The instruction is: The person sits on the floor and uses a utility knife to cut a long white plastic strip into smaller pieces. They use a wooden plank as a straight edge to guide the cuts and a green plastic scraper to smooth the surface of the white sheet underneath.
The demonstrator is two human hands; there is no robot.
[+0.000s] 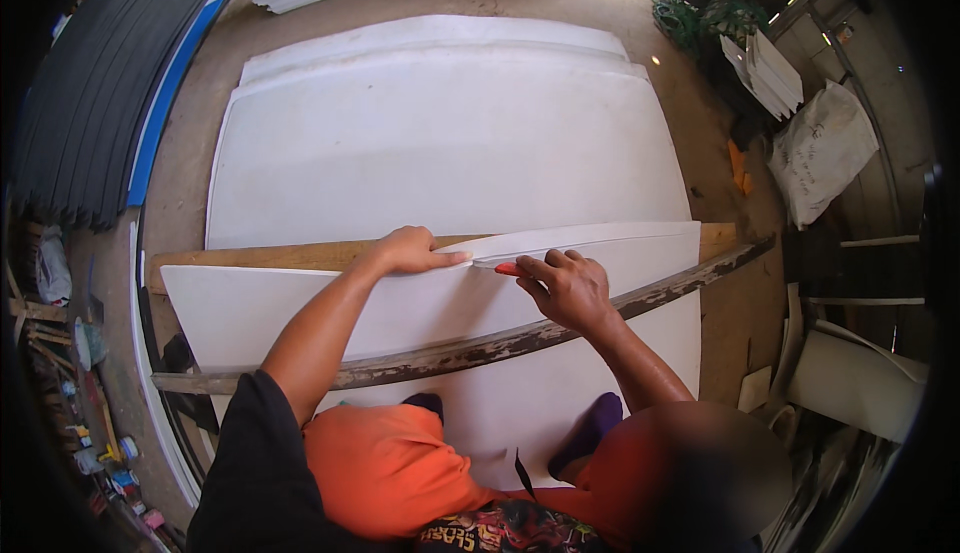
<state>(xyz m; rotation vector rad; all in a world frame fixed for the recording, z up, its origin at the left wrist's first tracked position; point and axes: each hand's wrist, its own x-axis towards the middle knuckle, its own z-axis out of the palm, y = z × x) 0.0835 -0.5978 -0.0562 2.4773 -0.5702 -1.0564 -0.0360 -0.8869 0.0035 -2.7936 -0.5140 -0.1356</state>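
Observation:
A large white foam sheet (300,303) lies across the floor in front of me, its far edge along a wooden plank (290,253). My left hand (412,250) presses flat on the sheet's edge at the plank. My right hand (570,288) grips a small red-handled cutter (507,269), its tip in a slit in the sheet just right of my left fingertips. To the right of the cutter the cut strip (610,235) lifts slightly. A worn wooden batten (480,348) lies across the sheet under my forearms.
More white sheets (440,133) are stacked on the floor beyond the plank. Dark panels (90,93) lean at the left. A white sack (825,148) and a stack of white pieces (770,73) sit at the right. Small paint pots (110,453) lie at lower left.

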